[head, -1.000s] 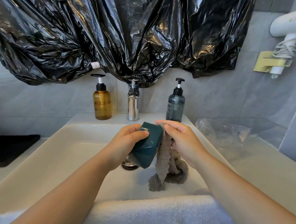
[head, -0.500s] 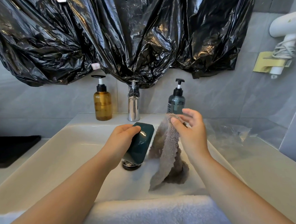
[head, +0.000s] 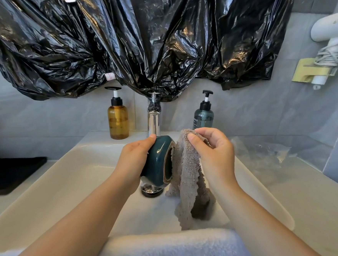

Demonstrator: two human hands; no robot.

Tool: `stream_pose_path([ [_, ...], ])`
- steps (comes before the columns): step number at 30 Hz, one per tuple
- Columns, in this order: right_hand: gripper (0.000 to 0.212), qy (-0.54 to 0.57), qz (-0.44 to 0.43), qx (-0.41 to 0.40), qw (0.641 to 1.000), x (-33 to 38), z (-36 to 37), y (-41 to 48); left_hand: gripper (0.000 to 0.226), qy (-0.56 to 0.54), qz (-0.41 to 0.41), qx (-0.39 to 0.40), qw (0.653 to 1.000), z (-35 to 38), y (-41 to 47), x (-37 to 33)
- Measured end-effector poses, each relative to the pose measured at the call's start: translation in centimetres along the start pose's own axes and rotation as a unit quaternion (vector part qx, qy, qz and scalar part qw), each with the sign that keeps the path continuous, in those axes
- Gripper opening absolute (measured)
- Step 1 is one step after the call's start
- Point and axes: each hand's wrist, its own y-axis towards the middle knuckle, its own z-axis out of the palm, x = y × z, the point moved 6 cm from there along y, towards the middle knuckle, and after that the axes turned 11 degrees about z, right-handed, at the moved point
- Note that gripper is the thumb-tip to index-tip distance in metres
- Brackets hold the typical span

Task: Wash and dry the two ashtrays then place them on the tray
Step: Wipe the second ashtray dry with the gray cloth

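Note:
My left hand [head: 135,162] grips a dark green glazed ashtray [head: 159,161] on its side over the white sink [head: 71,178], its hollow turned to the right. My right hand [head: 214,154] pinches the top of a grey-brown fluffy cloth [head: 187,178] right beside the ashtray's opening. The cloth hangs down into the basin. Only one ashtray is in view. A black tray [head: 11,171] lies on the counter at the far left.
The chrome tap [head: 153,121] stands behind the ashtray, with an amber pump bottle [head: 118,119] to its left and a grey-green one [head: 203,116] to its right. The drain plug [head: 151,190] shows below the ashtray. A white towel [head: 168,249] drapes the sink's front edge. Black plastic covers the wall above.
My left hand has turned the ashtray so its hollow faces right. My right hand lifted the cloth away, shifted its hold and brought it back beside the opening.

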Motion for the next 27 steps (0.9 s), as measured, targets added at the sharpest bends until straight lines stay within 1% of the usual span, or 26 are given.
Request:
stream_pose_path([
  [3, 0.011, 0.025, -0.014, 0.009, 1.000, 0.4, 0.3, 0.0, 0.031, -0.002, -0.005, -0.007, 1.000, -0.1, 0.1, 0.1],
  [6, 0.011, 0.001, -0.046, 0.069, 0.997, 0.6, 1.5, -0.8, 0.039, 0.006, -0.005, 0.009, 1.000, 0.3, 0.0, 0.3],
  [8, 0.013, -0.022, -0.067, 0.093, 0.993, 0.6, 2.3, -1.3, 0.036, 0.011, -0.004, 0.020, 1.000, 0.7, -0.1, 0.4],
  [10, 0.013, -0.046, -0.078, 0.083, 0.992, 0.5, 2.4, -1.2, 0.030, 0.004, 0.001, 0.027, 1.000, 1.0, -0.1, 0.5],
  [13, 0.010, -0.065, -0.071, 0.073, 0.993, 0.0, 2.3, -0.7, 0.029, 0.005, 0.009, 0.037, 0.999, 1.2, -0.2, 0.5],
  [17, 0.005, -0.031, -0.002, 0.059, 0.998, -1.3, 1.7, 0.5, 0.029, 0.002, 0.019, 0.054, 0.998, 1.6, -0.5, 0.3],
  [20, 0.005, -0.014, 0.085, 0.037, 0.996, -2.9, 0.8, 1.6, 0.034, -0.001, 0.029, 0.070, 0.997, 1.7, -0.7, 0.0],
  [22, 0.006, -0.003, 0.135, 0.036, 0.990, -3.9, 0.5, 2.0, 0.037, -0.021, 0.030, 0.075, 0.997, 1.7, -0.7, -0.3],
  [27, 0.006, 0.012, 0.221, 0.056, 0.974, -5.3, 0.8, 2.0, 0.027, -0.096, 0.046, 0.052, 0.993, 1.4, -0.8, -1.0],
])
